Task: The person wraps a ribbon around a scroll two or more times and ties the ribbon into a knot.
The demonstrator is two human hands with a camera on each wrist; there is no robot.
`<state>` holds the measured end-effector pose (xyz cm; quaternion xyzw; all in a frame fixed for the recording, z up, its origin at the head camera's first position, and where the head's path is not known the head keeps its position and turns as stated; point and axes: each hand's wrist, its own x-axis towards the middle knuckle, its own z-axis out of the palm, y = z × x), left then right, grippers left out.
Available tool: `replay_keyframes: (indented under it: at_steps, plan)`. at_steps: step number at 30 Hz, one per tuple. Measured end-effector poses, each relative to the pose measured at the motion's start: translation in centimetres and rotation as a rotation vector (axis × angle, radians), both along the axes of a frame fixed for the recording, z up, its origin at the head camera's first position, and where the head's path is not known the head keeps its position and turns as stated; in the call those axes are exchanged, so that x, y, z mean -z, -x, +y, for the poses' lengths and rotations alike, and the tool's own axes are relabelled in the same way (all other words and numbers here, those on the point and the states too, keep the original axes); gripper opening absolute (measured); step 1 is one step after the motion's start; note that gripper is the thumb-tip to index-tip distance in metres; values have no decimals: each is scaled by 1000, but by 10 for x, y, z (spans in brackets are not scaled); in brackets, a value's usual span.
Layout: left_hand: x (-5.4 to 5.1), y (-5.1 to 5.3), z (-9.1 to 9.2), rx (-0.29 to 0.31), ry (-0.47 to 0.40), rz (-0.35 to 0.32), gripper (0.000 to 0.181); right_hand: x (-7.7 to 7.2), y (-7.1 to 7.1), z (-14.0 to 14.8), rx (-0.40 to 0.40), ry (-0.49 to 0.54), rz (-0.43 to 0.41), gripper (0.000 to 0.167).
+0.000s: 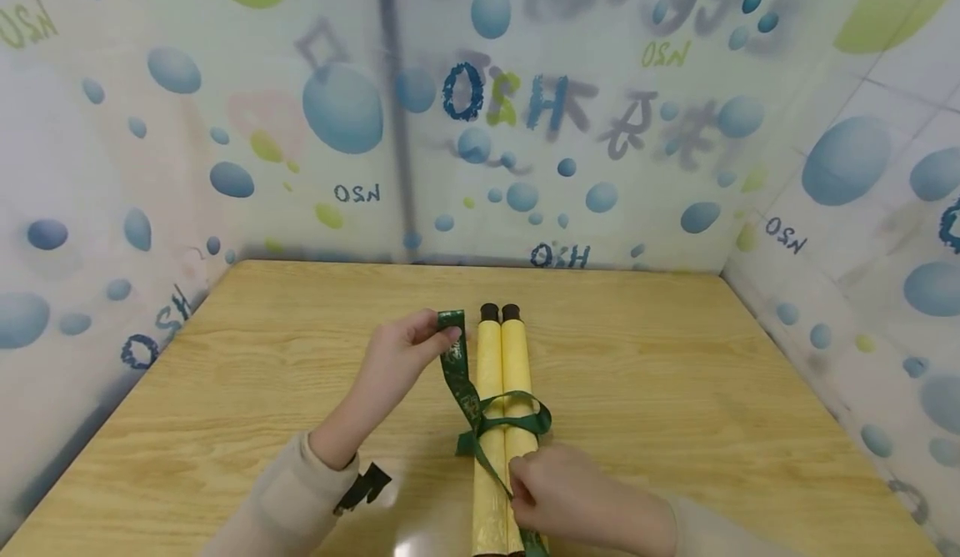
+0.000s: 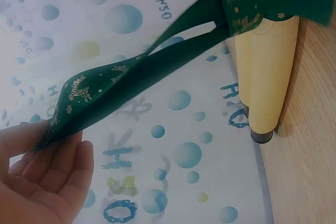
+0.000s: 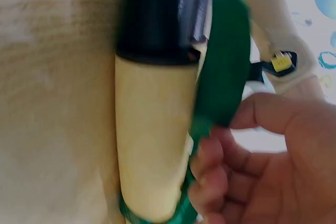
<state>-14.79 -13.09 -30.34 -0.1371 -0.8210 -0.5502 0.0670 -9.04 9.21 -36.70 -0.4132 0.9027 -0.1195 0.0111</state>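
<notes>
Two pale yellow scrolls (image 1: 490, 474) with black end knobs (image 1: 511, 313) lie side by side on the table, pointing away from me. A dark green ribbon (image 2: 79, 95) printed with gold deer is looped around them at mid-length, with a slack bow loop (image 1: 542, 418) on top. My left hand (image 1: 397, 353), raised to the left of the scrolls, pinches a folded length of ribbon between thumb and fingers. Low over the near part of the scrolls, my right hand (image 1: 558, 490) pinches another length of ribbon, whose tail (image 3: 223, 56) sticks out past the fingers in the right wrist view.
The wooden table (image 1: 637, 357) extends around the scrolls. Patterned sheets (image 1: 480, 173) with blue drops stand behind it and at both sides. A dark strap (image 1: 363, 488) hangs at my left sleeve cuff.
</notes>
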Motion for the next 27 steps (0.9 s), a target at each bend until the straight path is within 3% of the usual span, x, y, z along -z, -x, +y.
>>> replay_keyframes:
  at_steps: [4, 10, 17, 27]
  plan:
    - [-1, 2, -2, 13, -28, -15, 14, -11, 0, 18, -27, -66, -207, 23]
    - [-2, 4, -5, -6, -41, -22, 15, -19, -2, 41, -92, -182, -391, 20]
    - [0, 7, -7, 3, -46, -4, 16, -21, -3, 51, -69, -259, -441, 16]
    - [6, 5, -4, 33, -61, 1, 14, -24, 0, 59, 1, -408, -519, 24]
